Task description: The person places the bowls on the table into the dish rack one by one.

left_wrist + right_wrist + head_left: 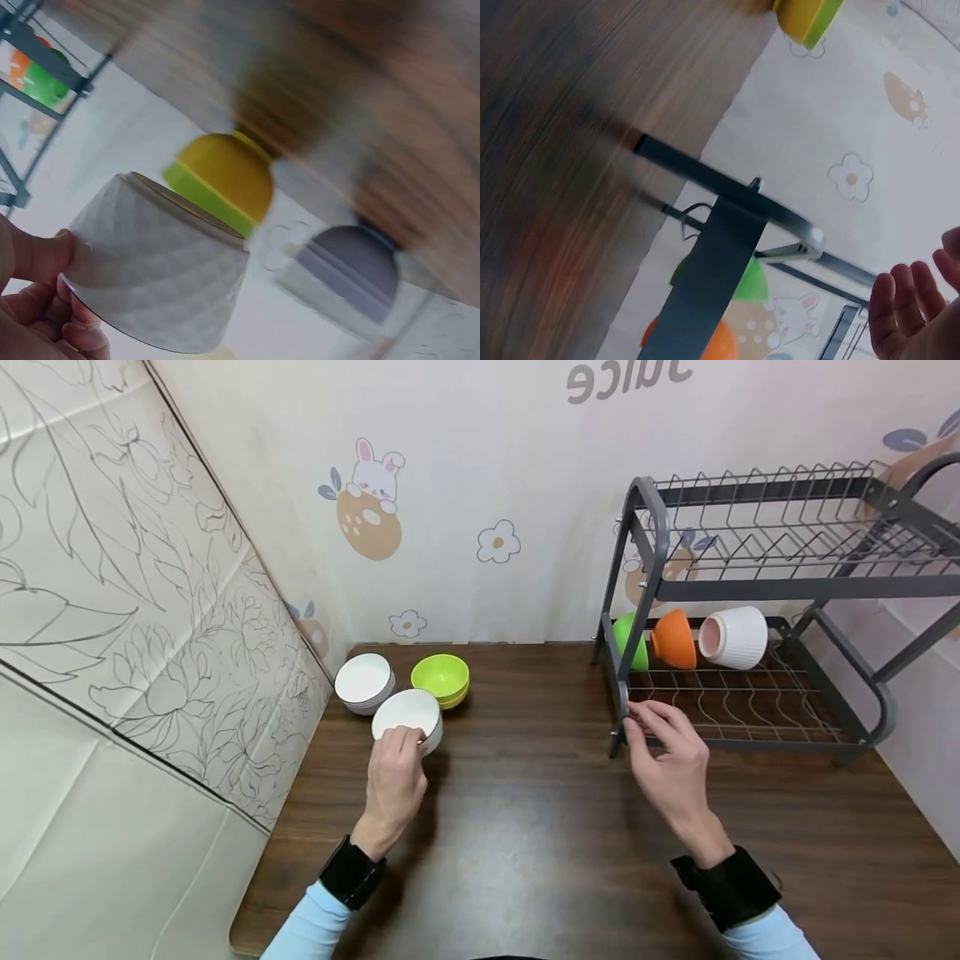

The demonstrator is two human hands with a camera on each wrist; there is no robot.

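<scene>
My left hand [396,781] pinches the near rim of a white bowl [408,710]. In the left wrist view the bowl's outside has a raised diamond pattern, and its foot appears lifted off the table. Behind it stand a white-topped, grey-sided stack of bowls [364,680] and a green bowl [440,674] over a yellow one. My right hand [671,764] is by the front left corner of the dark dish rack [757,587]. Its fingers [906,300] are loosely bent and hold nothing in the right wrist view, apart from the frame.
On the rack's lower tier a green bowl [630,642], an orange bowl [675,639] and a white ribbed cup [735,637] lie on their sides. The upper tier is a wire grid. A patterned wall borders the brown table [525,827] at the back and left.
</scene>
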